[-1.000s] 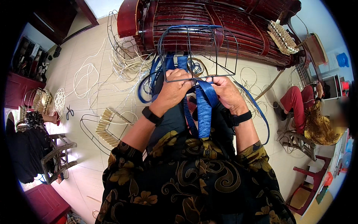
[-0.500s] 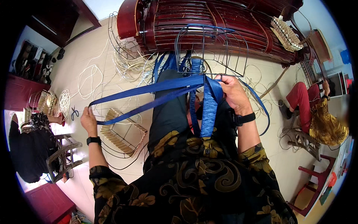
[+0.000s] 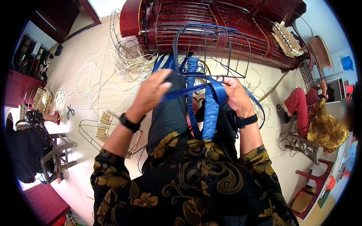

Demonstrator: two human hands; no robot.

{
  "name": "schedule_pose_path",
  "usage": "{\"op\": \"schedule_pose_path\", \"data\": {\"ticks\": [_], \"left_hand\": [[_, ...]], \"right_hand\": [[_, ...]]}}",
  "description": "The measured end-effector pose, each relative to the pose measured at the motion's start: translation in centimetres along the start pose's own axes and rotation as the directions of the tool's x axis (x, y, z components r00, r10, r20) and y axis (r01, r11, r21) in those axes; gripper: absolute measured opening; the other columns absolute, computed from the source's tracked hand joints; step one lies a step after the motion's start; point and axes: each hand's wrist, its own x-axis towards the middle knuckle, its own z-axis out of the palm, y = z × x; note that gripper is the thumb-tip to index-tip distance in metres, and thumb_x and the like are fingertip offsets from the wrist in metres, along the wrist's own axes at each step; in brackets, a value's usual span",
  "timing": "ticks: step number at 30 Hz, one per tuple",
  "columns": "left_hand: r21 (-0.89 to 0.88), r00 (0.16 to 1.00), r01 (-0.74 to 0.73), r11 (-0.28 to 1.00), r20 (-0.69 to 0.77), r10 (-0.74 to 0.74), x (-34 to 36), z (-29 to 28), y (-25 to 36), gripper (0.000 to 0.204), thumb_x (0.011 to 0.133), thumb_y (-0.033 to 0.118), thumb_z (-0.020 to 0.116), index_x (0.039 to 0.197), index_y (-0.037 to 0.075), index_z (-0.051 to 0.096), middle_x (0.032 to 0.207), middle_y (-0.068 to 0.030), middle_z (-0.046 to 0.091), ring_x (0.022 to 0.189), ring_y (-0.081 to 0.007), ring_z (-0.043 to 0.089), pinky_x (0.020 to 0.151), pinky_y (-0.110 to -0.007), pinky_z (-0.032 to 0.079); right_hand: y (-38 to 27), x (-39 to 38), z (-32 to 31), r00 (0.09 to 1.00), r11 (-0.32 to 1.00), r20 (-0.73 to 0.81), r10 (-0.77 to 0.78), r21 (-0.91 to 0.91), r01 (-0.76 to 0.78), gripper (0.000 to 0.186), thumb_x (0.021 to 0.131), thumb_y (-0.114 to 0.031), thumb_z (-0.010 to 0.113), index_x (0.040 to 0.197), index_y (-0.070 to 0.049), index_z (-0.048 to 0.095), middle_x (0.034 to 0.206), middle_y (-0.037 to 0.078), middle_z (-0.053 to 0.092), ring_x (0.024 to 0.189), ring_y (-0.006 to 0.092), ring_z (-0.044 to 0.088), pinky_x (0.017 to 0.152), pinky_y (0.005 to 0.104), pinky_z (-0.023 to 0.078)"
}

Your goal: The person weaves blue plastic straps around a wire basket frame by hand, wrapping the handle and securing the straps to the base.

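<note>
A basket frame of thin dark wire (image 3: 230,45) stands beyond my lap, its top edge partly wrapped in blue. Below it, a blue-wrapped strip (image 3: 210,116) runs down between my legs. My right hand (image 3: 238,96) pinches a flat blue strap (image 3: 218,89) against the frame's near edge. To the left, my left hand (image 3: 150,94) is raised over my thigh, smeared by motion, with its thumb away from the fingers. A strand of the strap passes from the frame to beside its palm; whether the fingers grip it cannot be made out.
A dark red slatted bench (image 3: 211,26) stands ahead, with a woven basket (image 3: 287,39) on it. Pale coiled strips (image 3: 132,62), scissors (image 3: 70,111) and a partly woven frame (image 3: 103,128) lie on the floor. Seated people are at the left (image 3: 28,150) and right (image 3: 326,122).
My left hand has swung inward from far left toward the frame, and the long stretched loop of blue strap has collapsed. My right hand keeps its pinch at the frame.
</note>
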Motion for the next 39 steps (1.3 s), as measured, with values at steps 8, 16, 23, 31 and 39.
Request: {"op": "schedule_pose_path", "data": {"ticks": [8, 16, 23, 31, 39], "left_hand": [[-0.338, 0.943, 0.284, 0.897, -0.068, -0.325, 2.7, 3.8, 3.7, 0.036, 0.094, 0.011, 0.06, 0.127, -0.003, 0.058, 0.125, -0.0147, 0.064, 0.116, -0.0217, 0.06, 0.1, -0.031, 0.044], [-0.271, 0.996, -0.093, 0.958, -0.029, 0.089, 3.6, 6.0, 4.2, 0.053, 0.094, 0.01, 0.055, 0.146, 0.004, 0.043, 0.146, -0.0136, 0.048, 0.139, -0.0265, 0.041, 0.115, -0.036, 0.029], [-0.335, 0.911, 0.0, 0.942, 0.388, 0.139, 7.9, 3.9, 7.2, 0.04, 0.089, 0.004, 0.055, 0.129, 0.004, 0.06, 0.122, -0.0169, 0.066, 0.117, -0.0264, 0.062, 0.099, -0.035, 0.046], [0.188, 0.981, 0.187, 0.964, 0.009, -0.192, -2.0, 0.1, -12.5, 0.02, 0.093, 0.016, 0.052, 0.104, 0.011, 0.068, 0.074, -0.0177, 0.065, 0.065, -0.0354, 0.064, 0.059, -0.043, 0.05], [-0.181, 0.593, 0.692, 0.699, -0.409, -0.693, -11.2, -24.1, -22.3, 0.029, 0.093, 0.015, 0.047, 0.105, -0.001, 0.067, 0.056, -0.0036, 0.054, 0.04, -0.0148, 0.052, 0.04, -0.027, 0.044]], "right_hand": [[-0.7, -1.2, -0.4, 0.994, 0.999, -0.102, -0.043, 0.013, 0.045, 0.013, 0.093, -0.01, 0.067, 0.101, 0.0, 0.069, 0.091, 0.001, 0.07, 0.077, 0.0061, 0.064, 0.072, 0.0218, 0.053], [-0.5, -1.1, -0.3, 0.996, 0.996, 0.026, -0.084, 0.016, 0.084, 0.016, 0.092, -0.012, 0.068, 0.102, 0.0, 0.068, 0.092, 0.002, 0.07, 0.078, 0.007, 0.064, 0.073, 0.0228, 0.053], [-1.9, -1.5, 1.6, 0.997, 1.0, 0.08, -0.024, 0.012, 0.023, 0.019, 0.092, -0.013, 0.068, 0.104, 0.002, 0.068, 0.095, 0.005, 0.071, 0.08, 0.009, 0.066, 0.074, 0.024, 0.053], [-2.2, -2.9, -0.6, 0.995, 0.994, -0.02, -0.094, 0.051, 0.094, 0.012, 0.092, -0.01, 0.067, 0.098, 0.0, 0.069, 0.089, 0.001, 0.069, 0.076, 0.0063, 0.063, 0.072, 0.0216, 0.052], [-1.5, -3.8, -3.1, 0.985, 0.99, -0.106, -0.139, 0.017, 0.142, 0.007, 0.091, -0.009, 0.068, 0.092, -0.003, 0.068, 0.084, -0.001, 0.067, 0.072, 0.0044, 0.059, 0.068, 0.0201, 0.049]]}}
